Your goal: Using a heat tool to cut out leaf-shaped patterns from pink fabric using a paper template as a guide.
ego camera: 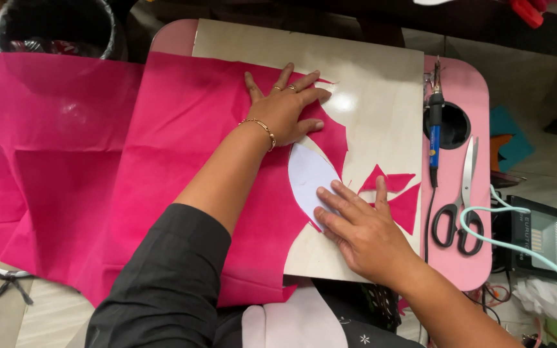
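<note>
Pink bench (465, 270) under my arms carries a pale wooden board (381, 84), and most of it is draped in bright pink fabric (162, 161). My right grip (362, 225) lies nearest me, flat and open, fingers spread and pressing on a white leaf-shaped paper template (307, 174) that rests on the board at the fabric's cut edge. Just past those fingertips lie a few pink triangular scraps (398, 193). My left grip (288, 106) is farther out, also open and flat, palm down on the fabric with the fingers fanned, holding the cloth against the board; a gold bracelet (259, 129) sits at its wrist. Out beyond my right grip, on the bare pink bench edge, a pair of black-handled scissors (462, 200) lies beside a blue-handled soldering-type tool (434, 129) with its cord. Farthest away, past my left grip, stands a dark round bin (59, 26).
</note>
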